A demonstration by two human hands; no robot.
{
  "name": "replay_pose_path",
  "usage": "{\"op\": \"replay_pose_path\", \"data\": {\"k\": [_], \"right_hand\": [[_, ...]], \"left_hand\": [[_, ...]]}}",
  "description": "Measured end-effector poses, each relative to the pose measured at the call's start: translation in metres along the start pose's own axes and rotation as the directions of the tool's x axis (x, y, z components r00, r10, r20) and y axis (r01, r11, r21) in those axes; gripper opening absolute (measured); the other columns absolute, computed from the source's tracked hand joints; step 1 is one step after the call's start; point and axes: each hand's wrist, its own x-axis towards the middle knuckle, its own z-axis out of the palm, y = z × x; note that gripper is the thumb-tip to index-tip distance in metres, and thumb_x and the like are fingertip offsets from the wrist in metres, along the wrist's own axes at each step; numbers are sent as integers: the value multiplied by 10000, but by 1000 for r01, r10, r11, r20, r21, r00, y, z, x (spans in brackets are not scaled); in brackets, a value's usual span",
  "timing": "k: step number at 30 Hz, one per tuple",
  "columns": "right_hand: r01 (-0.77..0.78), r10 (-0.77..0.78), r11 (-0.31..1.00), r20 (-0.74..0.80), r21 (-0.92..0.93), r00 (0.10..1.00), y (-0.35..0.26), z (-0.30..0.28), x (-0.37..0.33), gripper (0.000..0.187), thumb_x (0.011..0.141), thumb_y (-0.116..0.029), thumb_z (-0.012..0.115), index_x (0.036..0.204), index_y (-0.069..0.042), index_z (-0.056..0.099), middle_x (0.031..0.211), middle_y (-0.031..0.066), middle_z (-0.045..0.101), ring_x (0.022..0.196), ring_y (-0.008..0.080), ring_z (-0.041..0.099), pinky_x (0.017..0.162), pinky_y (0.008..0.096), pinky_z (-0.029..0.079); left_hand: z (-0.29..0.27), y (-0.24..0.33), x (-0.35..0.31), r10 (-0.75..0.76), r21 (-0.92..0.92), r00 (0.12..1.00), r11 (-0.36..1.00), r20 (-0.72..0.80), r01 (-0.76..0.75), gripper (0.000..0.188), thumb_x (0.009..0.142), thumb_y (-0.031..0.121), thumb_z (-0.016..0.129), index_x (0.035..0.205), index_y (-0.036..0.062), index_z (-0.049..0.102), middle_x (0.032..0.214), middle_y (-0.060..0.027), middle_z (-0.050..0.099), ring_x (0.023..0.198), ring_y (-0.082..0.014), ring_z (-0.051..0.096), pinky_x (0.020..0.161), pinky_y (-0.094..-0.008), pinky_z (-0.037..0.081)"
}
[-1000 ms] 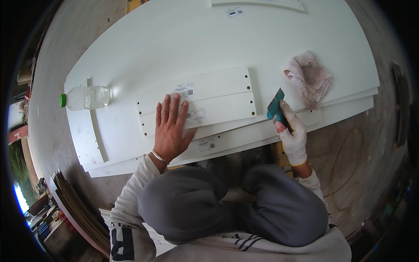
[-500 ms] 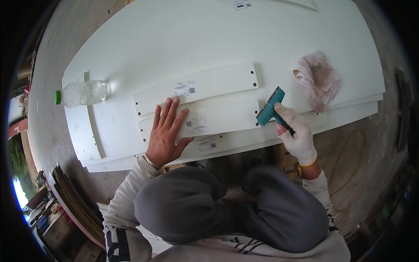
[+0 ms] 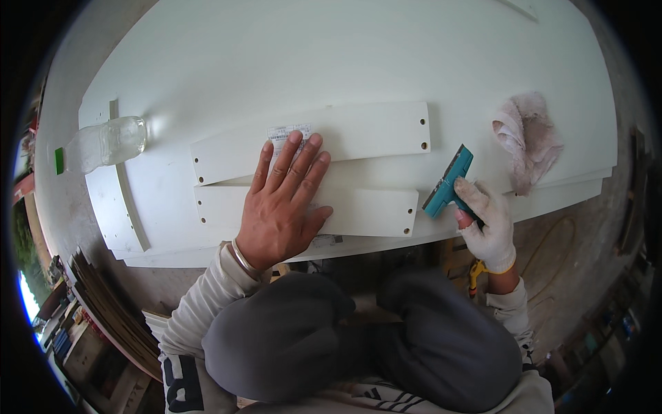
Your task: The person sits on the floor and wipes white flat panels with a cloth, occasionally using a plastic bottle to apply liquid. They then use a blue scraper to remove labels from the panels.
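Observation:
Two short white boards with holes at their ends lie on a larger white panel (image 3: 276,62). My bare left hand (image 3: 279,203) rests with fingers spread across both. Its fingertips touch a printed label (image 3: 281,131) on the farther board (image 3: 376,127), while the palm covers part of the nearer board (image 3: 376,212). In a white knitted glove, my right hand (image 3: 491,231) grips a teal scraper (image 3: 449,183) with a wide, straight blade. The scraper is held right of the boards, apart from them. Its handle is mostly hidden by the glove.
A stained pinkish cloth (image 3: 531,141) lies beyond my right hand. On the left, a transparent bottle with a green cap (image 3: 59,161) lies on its side across a narrow white strip (image 3: 123,196). Brown sheets (image 3: 114,303) stand stacked at the lower left.
My left hand has moved farther forward, onto the farther board's label. The two boards now lie farther apart, with a wider gap between them. My right hand still holds the scraper.

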Motion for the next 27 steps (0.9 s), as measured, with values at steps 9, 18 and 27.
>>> {"op": "replay_pose_path", "data": {"k": [9,18,27], "right_hand": [[-56,56,996,3,72,998,3,6,-26,586,831,59,698,1404,-39,623,904,170,668,707,300,615,613,376,476],[-24,28,999,111,-38,993,-5,-6,6,611,812,58,692,1392,-132,651,779,102,576,592,259,539,536,365,433],[154,-51,951,357,-267,933,7,-37,55,663,735,34,700,1356,-199,683,758,43,565,556,214,551,524,351,460]], "left_hand": [[14,5,17,35,-20,998,999,-59,-37,663,868,220,747,1494,91,571,1664,-232,362,1571,-442,278,1252,-655,150],[13,4,18,61,-29,996,998,-59,-63,609,865,195,737,1461,169,617,1652,-241,376,1556,-472,291,1240,-694,141],[-4,-12,9,-70,-168,984,985,-166,42,571,863,42,662,1424,144,654,1646,-185,423,1575,-449,264,1273,-632,112]]}}
